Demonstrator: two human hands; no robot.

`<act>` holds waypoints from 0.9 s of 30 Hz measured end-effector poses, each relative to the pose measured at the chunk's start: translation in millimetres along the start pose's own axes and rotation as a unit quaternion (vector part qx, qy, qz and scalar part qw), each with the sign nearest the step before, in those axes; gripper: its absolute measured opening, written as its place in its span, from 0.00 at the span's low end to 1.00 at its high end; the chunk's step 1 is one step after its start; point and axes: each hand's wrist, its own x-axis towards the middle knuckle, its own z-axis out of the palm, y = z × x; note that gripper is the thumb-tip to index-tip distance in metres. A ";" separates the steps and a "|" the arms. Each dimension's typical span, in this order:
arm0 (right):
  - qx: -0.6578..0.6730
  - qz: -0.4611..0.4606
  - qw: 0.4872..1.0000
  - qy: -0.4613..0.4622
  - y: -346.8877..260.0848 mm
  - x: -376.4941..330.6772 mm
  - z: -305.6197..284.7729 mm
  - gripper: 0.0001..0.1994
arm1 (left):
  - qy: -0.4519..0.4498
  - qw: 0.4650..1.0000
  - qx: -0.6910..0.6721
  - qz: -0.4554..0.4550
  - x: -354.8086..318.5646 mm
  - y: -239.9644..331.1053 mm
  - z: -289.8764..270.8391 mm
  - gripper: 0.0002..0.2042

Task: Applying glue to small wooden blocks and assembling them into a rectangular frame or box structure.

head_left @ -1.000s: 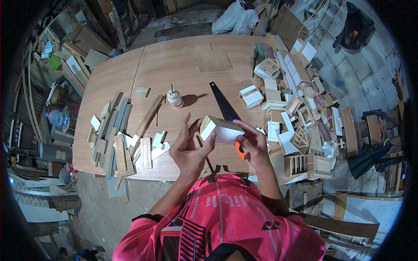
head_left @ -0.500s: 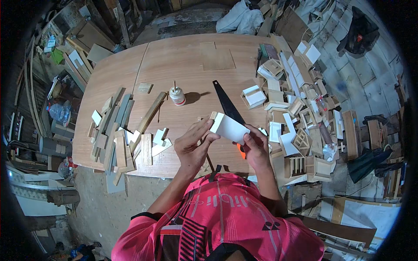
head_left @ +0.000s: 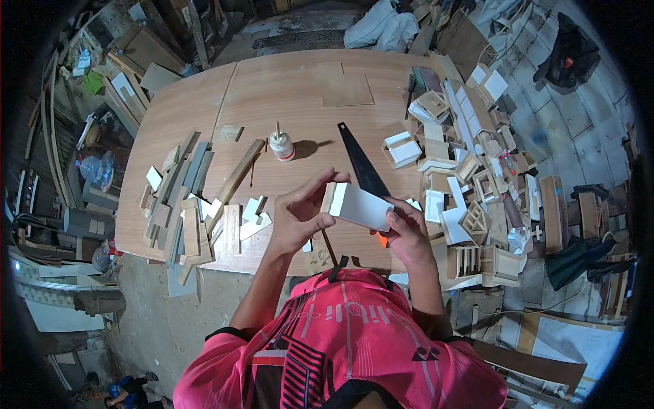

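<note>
Both the left hand (head_left: pixel 300 217) and the right hand (head_left: pixel 407 235) grip a white-faced wooden block (head_left: pixel 357 205) above the near edge of the plywood table (head_left: pixel 293 95), in front of a black handsaw (head_left: pixel 361 167), a small glue bottle (head_left: pixel 281 145) and scattered wood offcuts (head_left: pixel 184 204).

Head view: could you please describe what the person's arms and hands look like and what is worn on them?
Both forearms are bare. The left hand and right hand wear no gloves; no watch or ring shows. A short-sleeved red jersey with black and white markings covers the shoulders; its sleeves end above the elbows with dark trim.
</note>
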 end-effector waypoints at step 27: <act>-0.395 -0.149 0.905 -0.056 -73.5 21.9 44.1 0.44 | -0.011 0.971 0.071 -0.226 -1.4 -10.9 40.2 0.17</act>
